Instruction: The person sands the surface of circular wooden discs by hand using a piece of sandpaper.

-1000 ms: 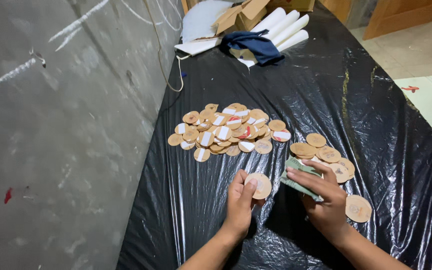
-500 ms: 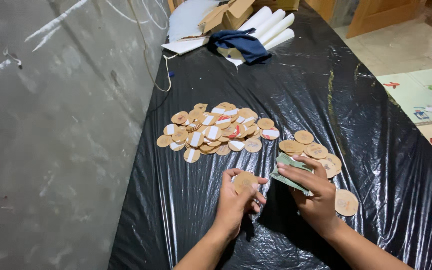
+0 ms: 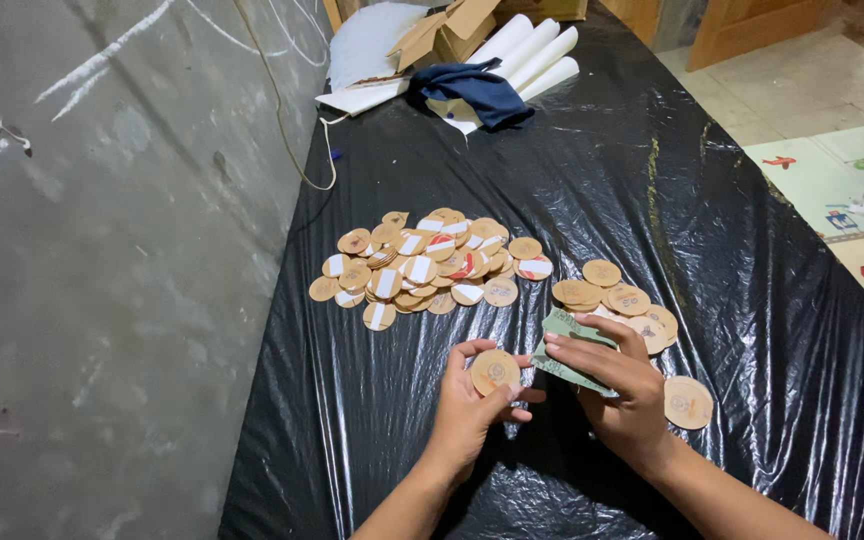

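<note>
Head view: the left hand [image 3: 469, 408] pinches a round tan cardboard disc [image 3: 495, 371] between thumb and fingertips, just below centre, while the right hand [image 3: 620, 385] at its 3 o'clock closes its fingers on a folded green paper strip [image 3: 564, 352]. The disc looks light, thin and fairly stiff, likely best held by its rim. A large disc pile [image 3: 424, 264] lies at 11 o'clock on the black plastic sheet [image 3: 652, 160], a smaller pile [image 3: 614, 300] at 1 o'clock.
</note>
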